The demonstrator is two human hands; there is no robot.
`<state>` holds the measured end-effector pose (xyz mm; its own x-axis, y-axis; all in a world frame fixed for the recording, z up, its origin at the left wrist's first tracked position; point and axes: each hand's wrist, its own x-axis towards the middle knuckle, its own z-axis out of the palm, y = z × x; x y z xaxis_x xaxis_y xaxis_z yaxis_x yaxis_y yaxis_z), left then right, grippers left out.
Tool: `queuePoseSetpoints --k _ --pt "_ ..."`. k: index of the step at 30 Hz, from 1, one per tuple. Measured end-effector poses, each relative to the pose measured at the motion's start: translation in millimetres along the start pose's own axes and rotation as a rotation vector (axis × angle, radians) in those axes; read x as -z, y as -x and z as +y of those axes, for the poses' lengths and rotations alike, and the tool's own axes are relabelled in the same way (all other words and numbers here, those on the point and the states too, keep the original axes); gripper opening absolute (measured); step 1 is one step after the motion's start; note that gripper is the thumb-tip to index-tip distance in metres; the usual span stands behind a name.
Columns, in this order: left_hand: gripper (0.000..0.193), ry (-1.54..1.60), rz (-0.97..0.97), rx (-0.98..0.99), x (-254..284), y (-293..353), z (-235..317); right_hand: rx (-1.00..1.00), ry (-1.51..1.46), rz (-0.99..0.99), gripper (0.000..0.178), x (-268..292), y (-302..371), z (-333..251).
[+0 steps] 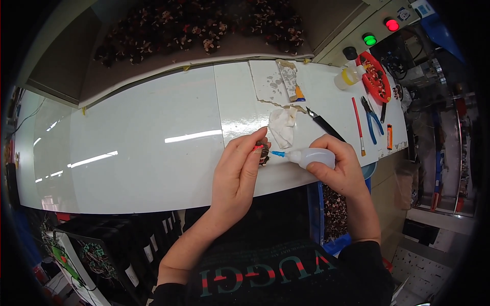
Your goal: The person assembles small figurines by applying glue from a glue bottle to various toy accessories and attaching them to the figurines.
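Observation:
Over the front part of the white table, my left hand (238,171) pinches a small dark brown figurine (264,154) with a bit of red on it, partly hidden by the fingers. My right hand (339,164) wraps round a translucent white squeeze bottle (315,157), held sideways. Its blue needle tip (278,153) points left at the figurine, very near or touching it; I cannot tell which. A crumpled white tissue (282,127) lies just beyond the bottle's tip.
Beyond the tissue lie a black-handled craft knife (326,127) and a crumpled tube (291,81). Rightward are a thin red brush (359,127), blue pliers (372,120), a jar with yellow (348,78) and a red tray (376,77) of small parts. Many figurines (204,30) fill the bay behind.

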<state>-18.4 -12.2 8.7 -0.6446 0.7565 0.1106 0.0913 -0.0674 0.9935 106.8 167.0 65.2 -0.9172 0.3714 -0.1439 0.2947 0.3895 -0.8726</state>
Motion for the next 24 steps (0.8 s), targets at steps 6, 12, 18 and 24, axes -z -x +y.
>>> queuePoseSetpoints --k 6,12,18,24 --pt "0.034 0.014 0.005 0.013 0 0 2 -0.013 0.002 0.006 0.027 0 1 -3" --pt "0.034 0.042 0.006 0.025 0 1 2 0.038 -0.204 0.148 0.025 9 -5 15" --pt "0.034 0.037 0.008 -0.007 -5 2 8 -0.069 0.008 0.321 0.03 31 -50 21" --pt "0.041 0.064 -0.086 0.056 -12 1 17 0.025 0.366 0.311 0.033 42 -67 38"
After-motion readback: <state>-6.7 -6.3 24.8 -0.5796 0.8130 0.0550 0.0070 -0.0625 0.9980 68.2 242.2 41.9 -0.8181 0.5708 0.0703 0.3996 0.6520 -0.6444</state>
